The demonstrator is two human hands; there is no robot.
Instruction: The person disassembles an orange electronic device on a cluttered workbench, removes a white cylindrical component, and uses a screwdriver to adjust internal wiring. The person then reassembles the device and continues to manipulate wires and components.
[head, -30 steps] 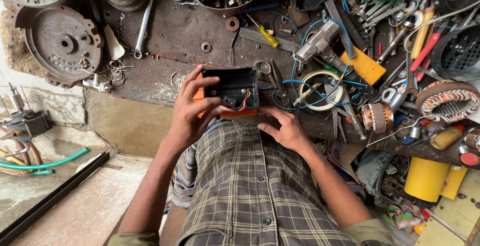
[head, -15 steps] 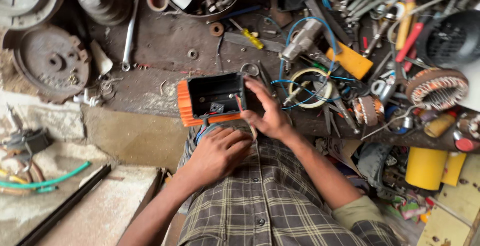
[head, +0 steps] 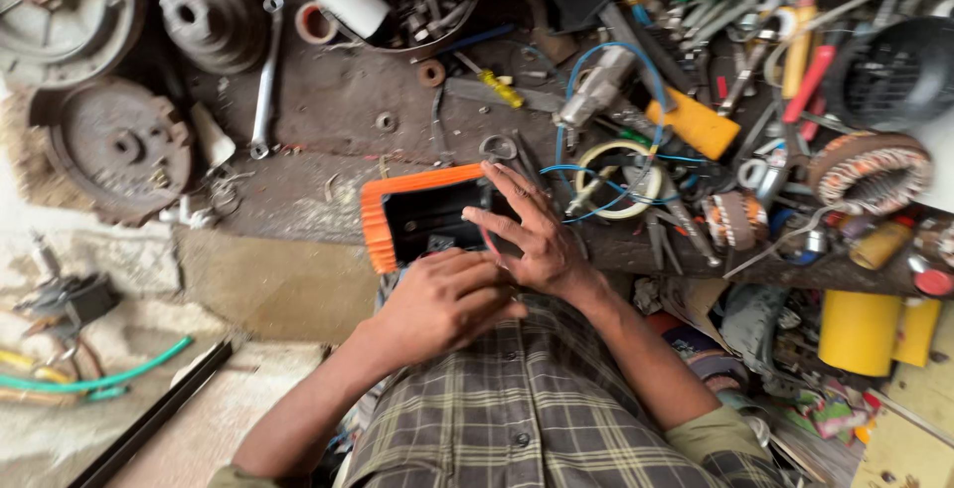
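View from my head camera, looking down over my checked shirt at a cluttered workbench. A black box-shaped housing with an orange ribbed edge sits at the near edge of the bench, directly in front of my chest, its open side facing up. My left hand lies at the housing's near side, fingers curled and pressed against its lower rim; whether they actually clamp it, I cannot tell. My right hand rests on the housing's right side, fingers spread flat and extended over its opening, palm down, gripping nothing. The two hands touch each other just below the housing. A thin red wire shows beneath my right fingers. Blue wires trail off to the right toward a roll of tape. A spanner lies well to the left, beyond the housing.
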